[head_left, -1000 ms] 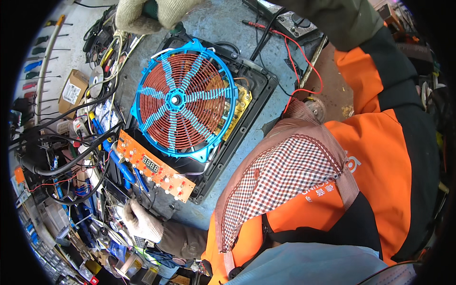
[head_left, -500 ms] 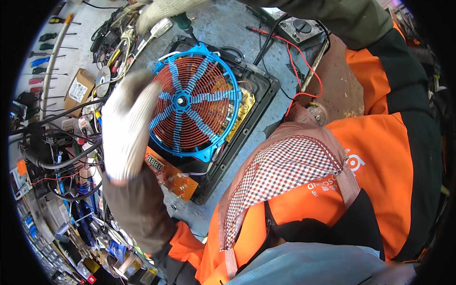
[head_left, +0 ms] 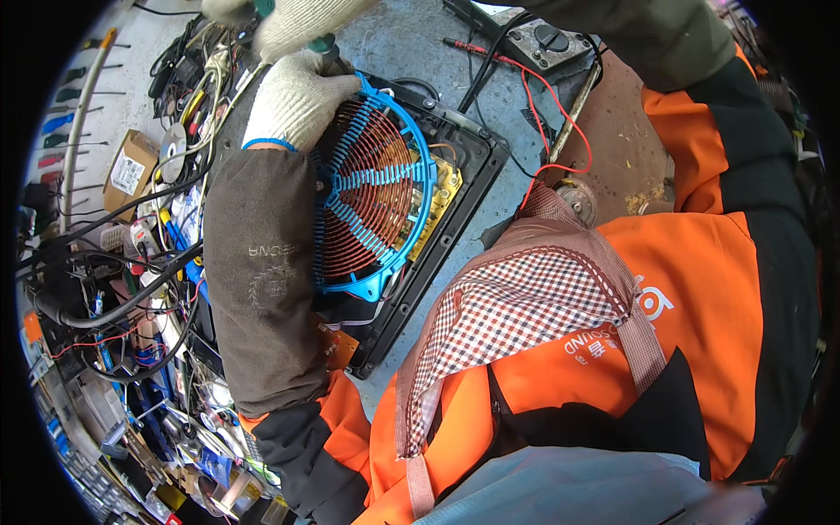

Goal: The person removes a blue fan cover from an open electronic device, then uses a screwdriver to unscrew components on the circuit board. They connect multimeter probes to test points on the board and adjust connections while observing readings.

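An induction cooker's coil (head_left: 372, 188), reddish-brown windings on a blue frame, lies in a black housing (head_left: 468, 188) on the bench. My right hand (head_left: 317, 19), in a white knit glove, is closed on a screwdriver (head_left: 323, 43) whose green handle shows below the glove. My left hand (head_left: 293, 101), also gloved, reaches over the coil's far left rim, close below that handle. Its fingers are bent together with the thumb along the rim; what they hold, if anything, is hidden. My left sleeve covers the coil's left side and most of an orange circuit board (head_left: 341, 350).
A multimeter (head_left: 547, 39) with red and black leads (head_left: 579, 118) sits at the far right. Tangled cables and tools crowd the left, around a small cardboard box (head_left: 131, 171). Several screwdrivers hang by a rail (head_left: 83, 131). A yellow circuit board (head_left: 442, 197) shows beside the coil.
My left hand has swung from the coil's left side up to its far rim, beside the screwdriver. The right hand stays at the top with the screwdriver. The view has shifted slightly.
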{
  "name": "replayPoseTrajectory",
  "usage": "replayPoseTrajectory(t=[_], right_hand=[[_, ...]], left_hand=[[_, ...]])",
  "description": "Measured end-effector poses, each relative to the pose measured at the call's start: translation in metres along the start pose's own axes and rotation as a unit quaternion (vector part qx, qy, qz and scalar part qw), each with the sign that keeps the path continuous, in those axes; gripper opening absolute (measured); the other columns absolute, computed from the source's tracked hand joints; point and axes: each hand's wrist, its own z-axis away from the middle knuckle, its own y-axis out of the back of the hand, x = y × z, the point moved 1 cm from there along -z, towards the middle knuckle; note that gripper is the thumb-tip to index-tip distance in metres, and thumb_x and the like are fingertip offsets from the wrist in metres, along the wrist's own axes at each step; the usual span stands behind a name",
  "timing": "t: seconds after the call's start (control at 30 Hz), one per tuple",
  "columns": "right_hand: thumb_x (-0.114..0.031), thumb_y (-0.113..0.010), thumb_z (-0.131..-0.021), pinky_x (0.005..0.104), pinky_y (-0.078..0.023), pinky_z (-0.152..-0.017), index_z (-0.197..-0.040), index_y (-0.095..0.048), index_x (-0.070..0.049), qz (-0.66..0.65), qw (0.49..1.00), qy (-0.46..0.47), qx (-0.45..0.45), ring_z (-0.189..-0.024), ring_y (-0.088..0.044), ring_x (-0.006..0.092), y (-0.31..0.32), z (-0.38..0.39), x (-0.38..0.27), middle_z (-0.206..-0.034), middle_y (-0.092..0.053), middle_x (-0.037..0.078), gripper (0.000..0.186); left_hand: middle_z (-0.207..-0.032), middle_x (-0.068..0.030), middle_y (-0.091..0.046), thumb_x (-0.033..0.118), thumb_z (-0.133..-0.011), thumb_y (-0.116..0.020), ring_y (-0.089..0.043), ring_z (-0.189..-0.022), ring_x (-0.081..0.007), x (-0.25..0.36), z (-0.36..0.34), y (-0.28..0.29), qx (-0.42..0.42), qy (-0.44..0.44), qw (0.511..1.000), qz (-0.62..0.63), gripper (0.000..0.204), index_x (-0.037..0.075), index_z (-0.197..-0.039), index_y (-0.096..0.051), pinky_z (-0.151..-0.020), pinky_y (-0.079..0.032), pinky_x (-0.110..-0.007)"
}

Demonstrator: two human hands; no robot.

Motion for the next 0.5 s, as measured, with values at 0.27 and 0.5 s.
replayPoseTrajectory(t=[0.27, 0.5], right_hand=[[-0.025, -0.074, -0.103, 0.0336, -0.061, -0.082, -0.128, -0.07, -0.001, -0.003, 1.0, 0.005, 0.001, -0.091, -0.074, 0.0226, 0.0001, 0.0018, -0.0012, -0.107, -0.076, 0.012, 0.035], [-0.023, -0.074, -0.103, 0.0327, -0.061, -0.081, -0.127, -0.069, 0.0, -0.003, 1.0, 0.014, 0.0, -0.09, -0.074, 0.0212, 0.0014, 0.0025, 0.0004, -0.106, -0.076, 0.011, 0.034]], left_hand=[[-0.085, -0.0044, -0.075, 0.02, -0.096, -0.083, -0.063, -0.073, -0.0116, -0.0026, 0.0008, 0.0, 0.002, -0.007, 1.0, -0.006, 0.026, -0.002, -0.109, -0.082, -0.067, -0.051, -0.029], [-0.083, -0.0058, -0.075, 0.023, -0.096, -0.084, -0.065, -0.072, -0.0123, 0.0017, 0.002, -0.0011, 0.016, -0.022, 0.999, -0.04, 0.03, -0.004, -0.109, -0.081, -0.067, -0.053, -0.031]])
